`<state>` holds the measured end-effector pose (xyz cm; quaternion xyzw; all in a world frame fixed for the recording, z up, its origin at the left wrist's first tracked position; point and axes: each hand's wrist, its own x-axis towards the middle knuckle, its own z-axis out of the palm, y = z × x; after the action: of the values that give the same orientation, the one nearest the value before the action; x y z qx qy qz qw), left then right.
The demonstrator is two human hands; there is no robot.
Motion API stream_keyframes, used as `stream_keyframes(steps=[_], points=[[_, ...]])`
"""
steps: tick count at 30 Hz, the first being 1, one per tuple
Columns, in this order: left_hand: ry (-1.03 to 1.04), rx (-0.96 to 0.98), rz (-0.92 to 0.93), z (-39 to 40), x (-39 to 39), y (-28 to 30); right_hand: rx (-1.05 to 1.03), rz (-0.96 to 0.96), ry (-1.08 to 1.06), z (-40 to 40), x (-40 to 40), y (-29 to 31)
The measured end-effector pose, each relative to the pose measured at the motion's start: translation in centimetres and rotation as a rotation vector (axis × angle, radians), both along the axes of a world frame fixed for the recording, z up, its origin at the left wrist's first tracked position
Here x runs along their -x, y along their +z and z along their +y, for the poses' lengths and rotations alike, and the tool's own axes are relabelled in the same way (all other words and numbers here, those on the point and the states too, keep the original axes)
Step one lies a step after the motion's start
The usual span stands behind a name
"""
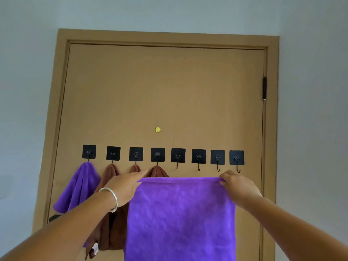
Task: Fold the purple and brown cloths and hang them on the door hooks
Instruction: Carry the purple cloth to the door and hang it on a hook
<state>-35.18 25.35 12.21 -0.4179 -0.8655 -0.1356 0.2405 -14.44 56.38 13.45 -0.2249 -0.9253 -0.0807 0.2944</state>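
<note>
I hold a purple cloth (pixel 180 217) spread flat in front of the door (pixel 165 95), its top edge stretched level just below the hooks. My left hand (pixel 125 187) pinches its upper left corner and my right hand (pixel 238 187) pinches its upper right corner. A row of several black square hooks (pixel 157 155) runs across the door. Another purple cloth (pixel 79 187) hangs from the leftmost hook. Brown cloths (pixel 111 173) hang from the three hooks after it, partly hidden by my left arm and the held cloth. Several hooks at the right (pixel 217 157) are bare.
A small round brass peephole (pixel 158 129) sits above the hooks. A black hinge (pixel 264 88) is on the door's right edge, and a dark handle (pixel 54 217) shows at the lower left. Pale walls flank the door frame.
</note>
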Motion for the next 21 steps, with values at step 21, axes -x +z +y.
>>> stream_keyframes(steps=[21], points=[[0.186,0.228,0.295,10.2,7.8,3.4,-0.381,-0.26,0.037,1.5,13.0,4.2]])
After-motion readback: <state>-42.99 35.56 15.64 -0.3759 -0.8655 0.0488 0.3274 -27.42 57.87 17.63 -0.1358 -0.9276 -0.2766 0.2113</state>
